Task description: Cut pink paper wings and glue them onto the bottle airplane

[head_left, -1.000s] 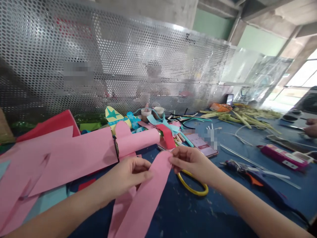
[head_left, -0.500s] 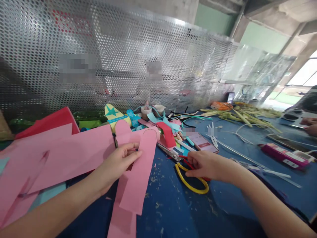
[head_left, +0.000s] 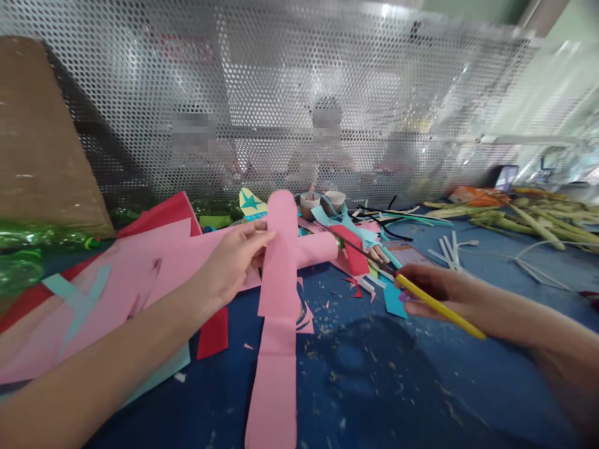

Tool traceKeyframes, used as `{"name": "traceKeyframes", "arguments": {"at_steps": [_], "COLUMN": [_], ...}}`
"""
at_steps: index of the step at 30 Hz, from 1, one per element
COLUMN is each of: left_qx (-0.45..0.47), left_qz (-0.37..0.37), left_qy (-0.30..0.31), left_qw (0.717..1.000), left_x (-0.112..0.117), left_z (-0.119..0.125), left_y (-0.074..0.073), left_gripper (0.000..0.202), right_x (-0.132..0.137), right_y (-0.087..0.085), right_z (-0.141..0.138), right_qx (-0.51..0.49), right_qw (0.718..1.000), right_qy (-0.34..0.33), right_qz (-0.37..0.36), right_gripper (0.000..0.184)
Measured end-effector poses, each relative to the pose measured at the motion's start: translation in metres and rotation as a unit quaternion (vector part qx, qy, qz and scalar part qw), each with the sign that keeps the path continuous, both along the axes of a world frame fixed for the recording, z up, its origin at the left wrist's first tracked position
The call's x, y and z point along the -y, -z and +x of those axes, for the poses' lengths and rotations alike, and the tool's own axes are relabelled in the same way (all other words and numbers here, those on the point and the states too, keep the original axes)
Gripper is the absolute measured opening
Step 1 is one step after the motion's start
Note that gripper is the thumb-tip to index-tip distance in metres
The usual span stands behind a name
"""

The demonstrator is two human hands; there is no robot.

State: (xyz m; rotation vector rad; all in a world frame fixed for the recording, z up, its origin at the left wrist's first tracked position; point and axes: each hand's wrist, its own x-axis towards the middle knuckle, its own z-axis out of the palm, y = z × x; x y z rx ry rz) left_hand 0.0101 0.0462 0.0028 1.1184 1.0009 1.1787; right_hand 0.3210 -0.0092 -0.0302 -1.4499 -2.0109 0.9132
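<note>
My left hand [head_left: 243,255] pinches a pink paper strip [head_left: 279,268] with a rounded top, held up over the table. Below it, a longer pink strip [head_left: 276,386] runs toward the front edge. My right hand [head_left: 435,293] is closed around the scissors [head_left: 442,305], whose yellow handle loop is seen nearly edge-on. Their blades point left toward a rolled pink paper tube [head_left: 318,249] and a red paper strip [head_left: 350,249], apart from the strip in my left hand.
Pink sheets [head_left: 173,255] and red paper [head_left: 213,333] lie at left beside green plastic bottles [head_left: 28,268]. Two small cups [head_left: 334,199] stand at the back. Dried husks [head_left: 543,218] and white strips [head_left: 452,249] are at right. A perforated metal screen [head_left: 290,93] rises behind.
The scissors have been lifted off the table, blades pointing left, and turned edge-on. My left hand has raised the pink strip and brought it upright. The view has swung left.
</note>
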Motion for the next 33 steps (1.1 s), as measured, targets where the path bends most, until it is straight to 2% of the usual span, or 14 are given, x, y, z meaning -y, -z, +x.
{"name": "traceKeyframes", "arguments": {"at_steps": [4, 6, 9, 12, 14, 15, 17, 19, 21, 24, 27, 30, 33], "left_qx": [-0.041, -0.078, -0.108, -0.133, -0.157, -0.17, -0.201, -0.229, -0.244, -0.25, -0.219, -0.179, -0.14], "left_qz": [-0.025, -0.018, 0.03, 0.083, 0.107, 0.115, 0.121, 0.109, 0.089, 0.067, 0.019, -0.008, -0.002], "left_qy": [0.032, 0.036, 0.023, 0.003, 0.003, 0.017, 0.085, 0.177, 0.243, 0.285, 0.326, 0.298, 0.202], "left_qw": [0.998, 0.996, 0.993, 0.988, 0.982, 0.979, 0.968, 0.951, 0.935, 0.923, 0.919, 0.938, 0.969], "left_x": [0.013, 0.019, 0.02, 0.017, 0.017, 0.018, 0.023, 0.031, 0.037, 0.04, 0.038, 0.034, 0.028], "left_z": [0.005, 0.006, 0.005, 0.001, 0.002, 0.003, 0.008, 0.014, 0.018, 0.019, 0.017, 0.014, 0.009], "left_y": [0.002, 0.001, -0.001, -0.002, -0.002, -0.001, 0.002, 0.008, 0.015, 0.023, 0.023, 0.012, -0.002], "left_gripper": [0.018, 0.019, 0.021, 0.023, 0.022, 0.02, 0.017, 0.017, 0.021, 0.028, 0.028, 0.021, 0.021], "right_x": [0.015, 0.024, 0.033, 0.033, 0.03, 0.028, 0.024, 0.022, 0.02, 0.016, 0.009, 0.004, 0.007], "right_y": [0.006, 0.013, 0.023, 0.03, 0.032, 0.031, 0.029, 0.025, 0.022, 0.022, 0.021, 0.016, 0.016], "right_z": [-0.022, -0.031, -0.043, -0.054, -0.063, -0.068, -0.078, -0.085, -0.088, -0.085, -0.079, -0.075, -0.071], "right_qx": [-0.085, -0.088, -0.088, -0.156, -0.25, -0.292, -0.328, -0.327, -0.319, -0.297, -0.301, -0.355, -0.382], "right_qw": [0.994, 0.991, 0.991, 0.986, 0.968, 0.956, 0.944, 0.943, 0.944, 0.944, 0.937, 0.921, 0.92], "right_qy": [-0.068, -0.088, -0.1, -0.057, -0.009, 0.012, 0.034, 0.054, 0.081, 0.126, 0.153, 0.141, 0.086], "right_qz": [-0.013, -0.04, -0.026, -0.015, -0.015, -0.018, -0.022, -0.011, 0.015, 0.066, 0.092, 0.076, 0.025], "right_gripper": [0.059, 0.06, 0.056, 0.05, 0.043, 0.04, 0.034, 0.03, 0.027, 0.026, 0.026, 0.033, 0.054]}}
